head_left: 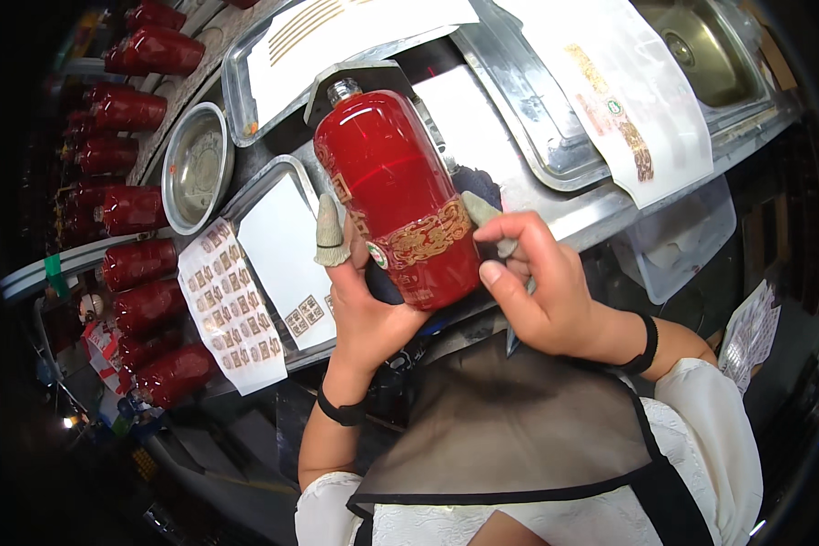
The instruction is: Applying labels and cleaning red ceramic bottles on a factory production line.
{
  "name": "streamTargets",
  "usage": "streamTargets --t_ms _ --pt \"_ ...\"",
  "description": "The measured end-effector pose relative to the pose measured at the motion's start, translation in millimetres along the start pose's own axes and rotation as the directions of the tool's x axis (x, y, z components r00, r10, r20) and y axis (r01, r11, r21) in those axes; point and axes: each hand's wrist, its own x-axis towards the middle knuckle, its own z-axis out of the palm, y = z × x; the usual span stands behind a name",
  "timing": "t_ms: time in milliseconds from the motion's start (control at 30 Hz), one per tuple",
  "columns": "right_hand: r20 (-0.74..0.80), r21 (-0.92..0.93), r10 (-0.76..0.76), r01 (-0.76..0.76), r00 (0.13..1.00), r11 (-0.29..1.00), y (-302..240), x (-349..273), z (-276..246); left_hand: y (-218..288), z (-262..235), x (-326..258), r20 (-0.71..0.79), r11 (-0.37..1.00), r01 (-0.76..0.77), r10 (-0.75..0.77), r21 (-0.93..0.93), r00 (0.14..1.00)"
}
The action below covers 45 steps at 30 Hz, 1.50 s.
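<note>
A tall red glass bottle (393, 187) with a clear neck is held tilted in front of me, its base toward my body. A gold patterned label band (425, 237) wraps its lower part. My left hand (364, 300) grips the bottle's base from below, its thumb in a grey finger cot (329, 232) pressed on the left side. My right hand (537, 282) holds the right side, a cotted fingertip (479, 209) pressing the band's end.
Several red bottles (136, 264) lie in a row along the left. A sheet of small gold stickers (227, 305) and a steel tray with white backing paper (282, 246) sit left of the hands. A round steel bowl (196, 164), larger trays, label sheets (628, 82) and a sink (701, 45) lie beyond.
</note>
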Motion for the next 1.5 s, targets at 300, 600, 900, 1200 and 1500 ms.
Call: streamTargets --t_ms 300,600,900,1200,1500 --pt "-0.002 -0.108 -0.259 0.257 0.966 0.96 -1 -2 0 23 -8 -2 -0.023 0.84 -0.25 0.297 0.481 0.955" --pt "0.08 -0.259 -0.497 0.499 0.864 0.827 -10 10 9 14 -15 -2 0.022 0.794 -0.314 0.355 0.52 0.935" --pt "0.237 -0.381 -0.591 0.633 0.771 0.674 -15 14 8 11 -21 -2 -0.02 0.825 -0.378 0.425 0.419 0.905" --pt "-0.114 -0.176 -0.351 0.329 0.929 0.928 -38 39 -27 51 -21 17 0.186 0.66 -0.519 0.508 0.544 0.841" --pt "-0.448 -0.501 0.008 -0.258 0.894 0.826 33 283 -83 49 -44 18 0.089 0.842 -0.44 0.435 0.313 0.896"
